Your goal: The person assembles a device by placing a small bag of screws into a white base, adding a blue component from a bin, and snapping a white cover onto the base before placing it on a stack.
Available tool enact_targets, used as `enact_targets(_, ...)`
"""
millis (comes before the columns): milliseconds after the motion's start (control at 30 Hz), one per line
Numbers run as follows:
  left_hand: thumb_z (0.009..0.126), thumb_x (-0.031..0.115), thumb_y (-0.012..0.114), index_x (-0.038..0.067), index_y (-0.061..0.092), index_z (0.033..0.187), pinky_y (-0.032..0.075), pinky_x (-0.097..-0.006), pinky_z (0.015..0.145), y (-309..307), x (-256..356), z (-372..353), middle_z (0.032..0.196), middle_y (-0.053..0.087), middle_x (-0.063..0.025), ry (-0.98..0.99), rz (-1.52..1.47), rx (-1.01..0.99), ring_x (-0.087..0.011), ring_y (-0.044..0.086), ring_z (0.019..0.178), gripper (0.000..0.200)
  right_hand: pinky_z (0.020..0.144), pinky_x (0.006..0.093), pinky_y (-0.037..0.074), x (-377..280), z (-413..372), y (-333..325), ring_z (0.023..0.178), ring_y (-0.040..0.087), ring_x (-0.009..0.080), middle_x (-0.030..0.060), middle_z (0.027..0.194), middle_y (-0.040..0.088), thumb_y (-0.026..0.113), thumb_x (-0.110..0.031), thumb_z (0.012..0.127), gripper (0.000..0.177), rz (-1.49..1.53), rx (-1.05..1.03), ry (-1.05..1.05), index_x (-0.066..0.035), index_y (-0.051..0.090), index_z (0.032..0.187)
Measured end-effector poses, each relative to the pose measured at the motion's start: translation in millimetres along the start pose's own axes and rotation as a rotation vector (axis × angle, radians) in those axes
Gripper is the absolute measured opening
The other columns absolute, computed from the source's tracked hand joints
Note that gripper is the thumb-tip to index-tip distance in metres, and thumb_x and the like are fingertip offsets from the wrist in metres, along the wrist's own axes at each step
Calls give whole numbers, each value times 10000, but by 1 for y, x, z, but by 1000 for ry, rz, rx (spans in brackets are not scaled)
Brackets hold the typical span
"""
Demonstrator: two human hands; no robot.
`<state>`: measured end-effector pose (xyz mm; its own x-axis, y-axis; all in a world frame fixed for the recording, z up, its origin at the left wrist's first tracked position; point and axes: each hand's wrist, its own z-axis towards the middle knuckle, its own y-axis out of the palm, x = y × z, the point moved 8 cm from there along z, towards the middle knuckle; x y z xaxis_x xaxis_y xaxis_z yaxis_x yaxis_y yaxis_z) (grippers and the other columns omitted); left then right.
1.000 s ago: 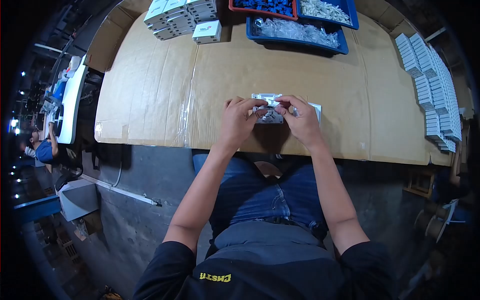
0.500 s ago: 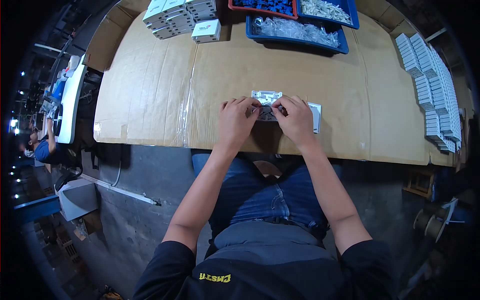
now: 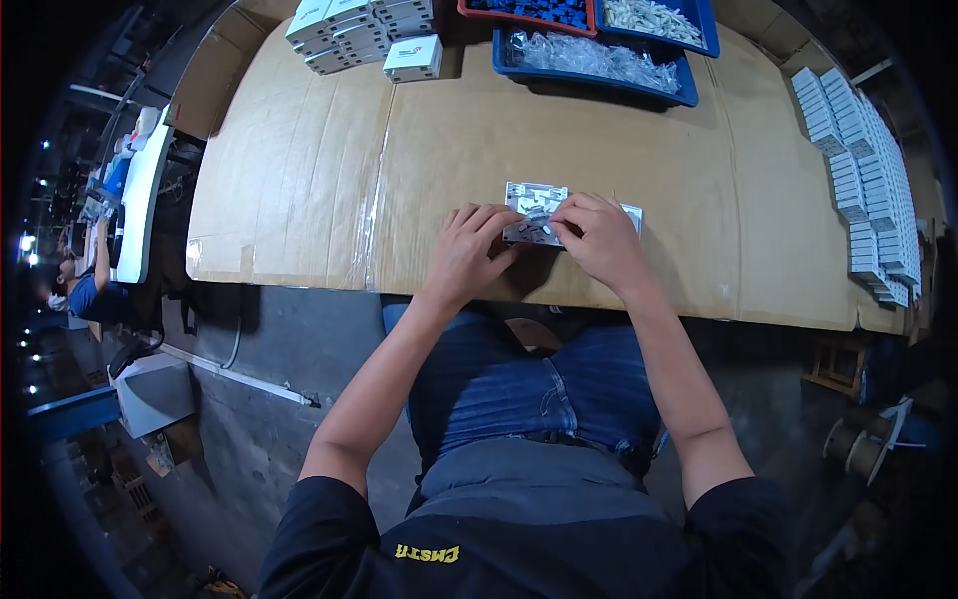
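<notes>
A small white open housing (image 3: 537,190) lies on the cardboard-covered table (image 3: 479,140), with small parts inside too fine to make out. My left hand (image 3: 467,252) is at its left side, fingers bent and fingertips on its edge. From the right, my right hand (image 3: 601,238) reaches over the housing with thumb and index finger pinched together; whatever is between them is too small to name. Partly behind my right hand, a second white piece (image 3: 634,220) lies flat on the table.
White boxes (image 3: 413,58) are stacked at the back left. Blue trays (image 3: 599,88) with clear bags and white parts, and a red tray (image 3: 529,22) of blue parts, stand at the back. White pieces (image 3: 868,170) are piled at right. Another person (image 3: 88,296) sits far left.
My hands have moved slightly apart and more of the housing's inside shows. My right hand has shifted right, covering more of the second white piece.
</notes>
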<state>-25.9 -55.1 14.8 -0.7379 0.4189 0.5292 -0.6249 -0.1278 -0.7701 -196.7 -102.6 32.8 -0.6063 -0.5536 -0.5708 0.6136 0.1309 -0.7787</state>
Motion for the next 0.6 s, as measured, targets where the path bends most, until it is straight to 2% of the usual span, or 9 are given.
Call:
enact_targets(133,744,113,815,83,740,1147,492,-406,998,0,1,-1,1213,681,-47,-22,-9,4,-279,606,1124,411,784,376,525,7,2,4,895,681,270,91,968,705,728,-120,868,126,81,-108,195,-26,749,950)
enact_targets(267,729,183,831,112,736,1118,465,-418,995,1,-1,-2,1192,684,-22,-17,-2,20,-256,609,1129,406,765,373,528,1,3,3,841,689,256,104,955,695,722,-105,872,134,-3,-46,45,-13,737,969)
enact_targets(333,731,130,816,90,736,1115,488,-400,988,0,0,-1,1203,683,-33,2,6,1,-266,613,1119,394,761,376,528,-4,2,-1,819,691,258,116,939,689,717,-97,884,139,-13,-28,39,0,730,982)
enact_targets(433,732,104,809,80,736,1117,500,-390,984,3,-2,-2,1206,682,-38,30,5,-13,-270,622,1104,393,768,378,528,7,4,9,832,687,277,128,947,694,692,-73,907,136,146,-147,152,15,714,1008)
enact_targets(533,733,107,809,80,734,1122,500,-387,982,3,-2,0,1204,684,-42,14,-20,-16,-270,632,1092,398,787,381,524,11,3,0,842,681,296,137,955,700,662,-48,922,138,323,-118,215,24,701,1032)
enact_targets(600,732,114,812,79,733,1126,501,-388,978,3,-2,1,1202,683,-46,-1,-31,-17,-271,634,1089,404,792,381,523,11,2,-5,847,678,295,142,957,704,649,-40,925,145,307,-117,210,23,699,1046)
